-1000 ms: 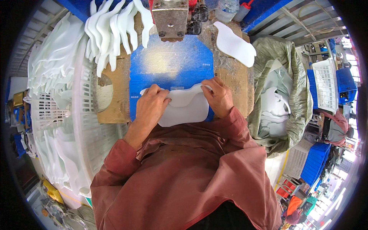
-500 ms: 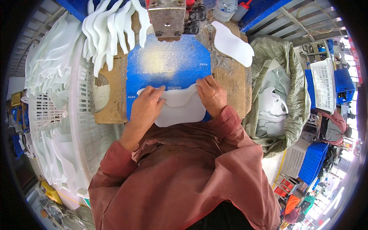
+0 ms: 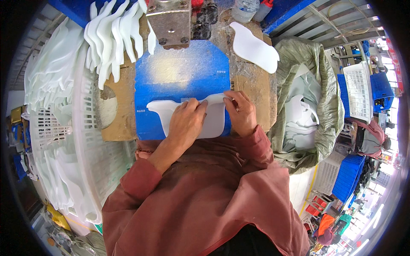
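White sheet piece (image 3: 213, 121) flat on blue pad (image 3: 179, 72), both hands pressing it. Left hand (image 3: 184, 121) spread on top; right hand (image 3: 241, 112) pinching its far edge. Not yet under press head (image 3: 169, 19) ahead. Cut pieces (image 3: 113, 34) stacked ahead-left, scrap sack (image 3: 307, 64) right. Pad ahead open; counter (image 3: 252, 85) edges close.

A flat sheet piece (image 3: 211, 121) lies on a mat (image 3: 183, 72) at the tabletop's (image 3: 252, 85) near edge, both hands on it. A press head (image 3: 168, 21) stands at the far edge, another sheet piece (image 3: 254, 47) at the far right corner. A basket (image 3: 85, 141) sits left, a sack (image 3: 307, 77) right.
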Motion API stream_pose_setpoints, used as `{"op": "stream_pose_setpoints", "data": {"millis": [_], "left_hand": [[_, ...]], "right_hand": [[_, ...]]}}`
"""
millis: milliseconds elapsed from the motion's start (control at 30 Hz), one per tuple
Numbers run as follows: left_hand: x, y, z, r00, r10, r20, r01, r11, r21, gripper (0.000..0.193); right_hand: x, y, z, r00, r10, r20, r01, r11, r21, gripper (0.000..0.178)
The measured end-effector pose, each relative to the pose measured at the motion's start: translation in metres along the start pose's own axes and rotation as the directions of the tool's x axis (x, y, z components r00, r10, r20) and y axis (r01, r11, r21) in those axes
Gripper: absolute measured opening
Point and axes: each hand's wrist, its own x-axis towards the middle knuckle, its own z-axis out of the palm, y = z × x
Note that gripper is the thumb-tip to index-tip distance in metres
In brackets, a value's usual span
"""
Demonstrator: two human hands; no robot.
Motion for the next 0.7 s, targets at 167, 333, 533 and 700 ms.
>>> {"op": "stream_pose_setpoints", "data": {"millis": [167, 333, 533, 700], "left_hand": [[-0.001, 0.004, -0.003, 1.000, -0.005, 0.010, 0.005, 1.000, 0.008, 0.041], [-0.001, 0.006, -0.005, 1.000, -0.015, 0.020, 0.014, 1.000, 0.002, 0.043], [-0.002, 0.005, -0.005, 1.000, 0.016, 0.011, -0.016, 1.000, 0.015, 0.040], [-0.002, 0.005, -0.005, 1.000, 0.004, 0.028, -0.004, 1.000, 0.025, 0.042]], "right_hand": [[-0.004, 0.012, 0.004, 0.992, 0.125, -0.022, -0.122, 0.985, 0.119, 0.017], [-0.004, 0.016, 0.003, 0.994, 0.104, -0.044, -0.100, 0.991, 0.089, 0.015], [-0.003, 0.017, 0.006, 0.994, 0.044, -0.104, -0.042, 0.999, 0.024, 0.012], [0.001, 0.018, 0.009, 0.992, -0.003, -0.122, -0.009, 0.995, -0.096, 0.009]]}}
